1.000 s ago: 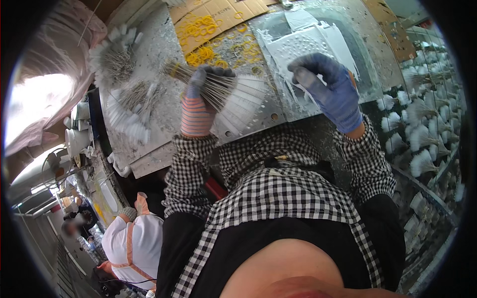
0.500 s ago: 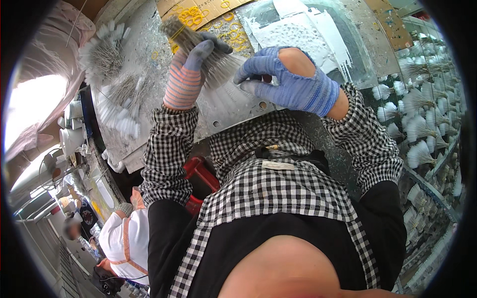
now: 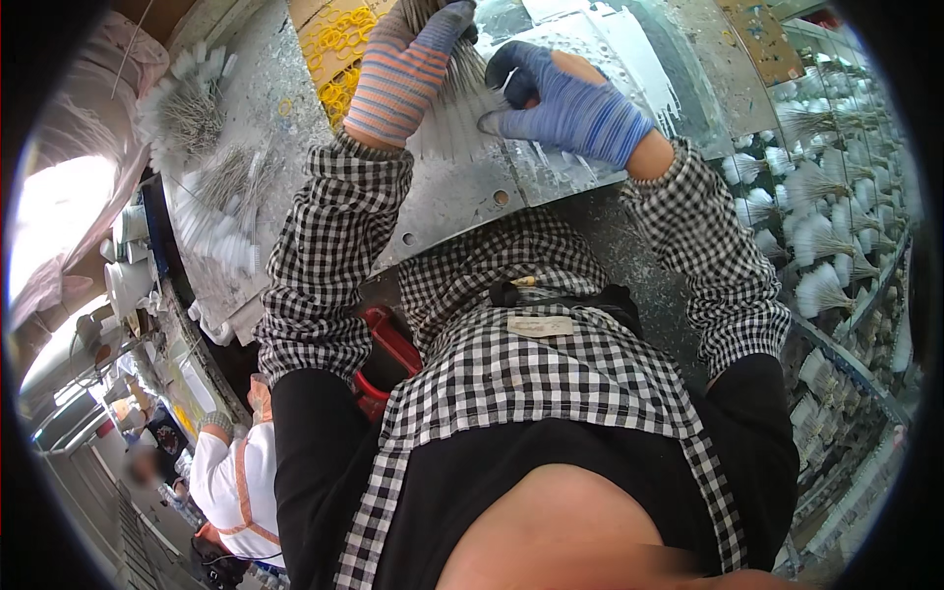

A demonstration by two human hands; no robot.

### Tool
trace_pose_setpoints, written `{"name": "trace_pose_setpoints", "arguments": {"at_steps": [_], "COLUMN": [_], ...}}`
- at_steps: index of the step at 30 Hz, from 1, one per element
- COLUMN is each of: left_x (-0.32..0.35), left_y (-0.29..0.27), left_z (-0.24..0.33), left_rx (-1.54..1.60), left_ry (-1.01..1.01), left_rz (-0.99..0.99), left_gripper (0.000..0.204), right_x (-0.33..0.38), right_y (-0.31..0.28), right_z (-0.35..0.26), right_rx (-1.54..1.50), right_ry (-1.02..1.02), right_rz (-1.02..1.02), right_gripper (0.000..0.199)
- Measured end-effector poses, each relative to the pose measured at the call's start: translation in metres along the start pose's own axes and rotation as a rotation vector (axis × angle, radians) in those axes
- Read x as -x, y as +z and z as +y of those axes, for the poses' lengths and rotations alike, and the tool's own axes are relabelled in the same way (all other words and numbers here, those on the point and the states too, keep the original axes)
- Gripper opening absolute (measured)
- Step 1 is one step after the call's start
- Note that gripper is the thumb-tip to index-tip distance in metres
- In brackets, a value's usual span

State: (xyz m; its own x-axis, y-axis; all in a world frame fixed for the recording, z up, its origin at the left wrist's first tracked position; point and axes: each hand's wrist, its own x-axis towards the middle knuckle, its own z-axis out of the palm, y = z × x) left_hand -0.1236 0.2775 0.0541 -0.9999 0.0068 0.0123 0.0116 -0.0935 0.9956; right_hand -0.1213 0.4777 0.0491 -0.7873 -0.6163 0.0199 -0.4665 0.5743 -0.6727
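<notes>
My left hand (image 3: pixel 401 77), in a pink and grey striped glove, is closed around a bundle of thin grey stems (image 3: pixel 462 84). The bundle's pale ends fan downward over the metal work surface (image 3: pixel 452 192); its upper end runs out of the picture. Just right of the bundle is my right hand (image 3: pixel 580 108), in a worn blue glove with a hole at its back. Its thumb and fingers are curled but apart, and nothing shows between them. Whether its fingertips touch the stems is unclear.
Yellow rubber bands (image 3: pixel 339 37) lie on cardboard at the far left. A white-coated sheet (image 3: pixel 615 49) lies beyond my right hand. White-tipped stem bunches (image 3: pixel 202 108) spread over the surface's left side; more bunches (image 3: pixel 821 246) fill a rack at right. A person in white (image 3: pixel 236 482) is lower left.
My left hand has moved up and to the right with the stem bundle, whose top now leaves the picture. My right hand has risen slightly, staying beside the bundle.
</notes>
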Motion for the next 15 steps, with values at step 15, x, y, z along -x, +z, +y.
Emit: {"name": "trace_pose_setpoints", "arguments": {"at_steps": [15], "left_x": [-0.081], "left_y": [0.053], "left_z": [-0.044], "left_rx": [0.183], "left_ry": [0.348], "left_rz": [-0.066], "left_gripper": [0.024], "right_x": [-0.011], "right_y": [-0.017], "right_z": [0.019], "right_rx": [0.203], "right_ry": [0.098], "right_rz": [0.121], "right_gripper": [0.054]}}
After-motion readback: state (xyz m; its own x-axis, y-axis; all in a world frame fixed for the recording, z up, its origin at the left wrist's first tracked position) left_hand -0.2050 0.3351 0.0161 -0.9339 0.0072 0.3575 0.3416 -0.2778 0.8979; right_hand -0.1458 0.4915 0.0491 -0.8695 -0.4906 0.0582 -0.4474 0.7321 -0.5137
